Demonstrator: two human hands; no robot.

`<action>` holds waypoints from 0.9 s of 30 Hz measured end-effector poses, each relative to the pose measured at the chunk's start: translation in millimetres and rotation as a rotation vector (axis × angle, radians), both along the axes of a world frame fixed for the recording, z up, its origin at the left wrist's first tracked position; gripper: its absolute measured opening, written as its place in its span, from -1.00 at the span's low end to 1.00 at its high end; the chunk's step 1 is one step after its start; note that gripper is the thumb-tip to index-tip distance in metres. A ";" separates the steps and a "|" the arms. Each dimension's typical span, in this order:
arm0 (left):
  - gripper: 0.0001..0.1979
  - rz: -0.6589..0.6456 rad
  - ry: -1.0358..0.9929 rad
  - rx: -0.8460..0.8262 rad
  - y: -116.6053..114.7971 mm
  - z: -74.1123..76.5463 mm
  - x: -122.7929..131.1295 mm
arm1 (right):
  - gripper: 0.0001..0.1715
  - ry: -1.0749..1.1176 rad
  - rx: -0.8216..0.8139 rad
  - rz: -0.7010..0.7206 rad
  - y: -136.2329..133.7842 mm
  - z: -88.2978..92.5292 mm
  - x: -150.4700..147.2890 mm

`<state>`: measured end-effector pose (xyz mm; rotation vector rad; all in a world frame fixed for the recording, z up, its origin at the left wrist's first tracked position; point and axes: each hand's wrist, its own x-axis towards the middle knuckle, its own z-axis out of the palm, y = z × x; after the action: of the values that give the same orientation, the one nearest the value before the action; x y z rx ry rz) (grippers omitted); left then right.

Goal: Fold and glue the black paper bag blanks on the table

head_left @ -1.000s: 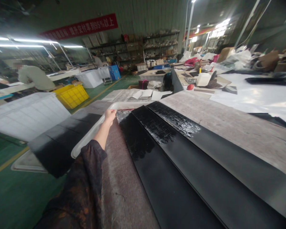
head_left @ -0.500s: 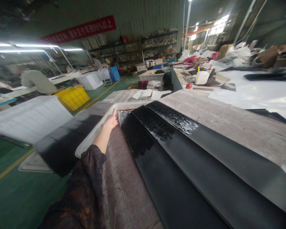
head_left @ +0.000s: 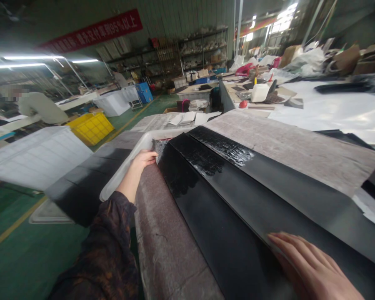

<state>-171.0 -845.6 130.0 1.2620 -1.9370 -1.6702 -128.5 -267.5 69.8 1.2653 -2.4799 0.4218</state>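
Observation:
Several long black sheet strips lie side by side, with glossy wet-looking patches at their far ends. My left hand [head_left: 146,159] pinches the far left corner of the nearest black strip [head_left: 206,216]. Over the seam between that strip and the middle black strip [head_left: 237,191] is my right hand [head_left: 315,264], its fingers together and bent at the strip's right edge; its thumb is hard to make out. A third black strip [head_left: 284,183] lies further right. Beneath them is a brownish, fabric-like cover [head_left: 162,233].
A white tray rim [head_left: 118,183] sticks out past my left hand. White papers [head_left: 187,118] lie beyond the strips. On the left are a white bin [head_left: 37,154], a yellow crate [head_left: 92,127] and a seated person [head_left: 40,106]. A cluttered table [head_left: 331,104] stands at the right.
My right hand has come into view at the lower right and reached the nearest strip's edge. My left hand has shifted slightly onto the strip's corner. The camera view has moved a little.

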 end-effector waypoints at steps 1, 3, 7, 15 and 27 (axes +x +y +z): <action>-0.76 0.002 -0.010 -0.006 1.2 0.2 -1.1 | -0.59 0.005 0.012 0.021 -12.0 4.5 -2.9; -0.77 0.006 -0.030 -0.019 3.1 0.6 -3.8 | -0.57 0.008 -0.007 0.012 -32.2 10.8 -6.3; -0.78 0.012 -0.049 -0.034 4.7 1.8 -7.1 | -0.55 -0.014 -0.037 -0.023 -50.2 10.6 -8.6; -0.74 0.023 -0.062 -0.042 1.9 2.9 -6.9 | -0.50 0.076 -0.027 -0.040 -58.5 9.5 -9.9; -0.76 -0.058 -0.123 -0.073 2.0 2.7 -7.7 | -0.51 0.118 0.086 -0.089 -73.2 8.9 0.9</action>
<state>-178.7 -843.6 132.8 1.3208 -2.1048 -1.5675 -127.7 -340.7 78.7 1.1701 -2.4661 0.2134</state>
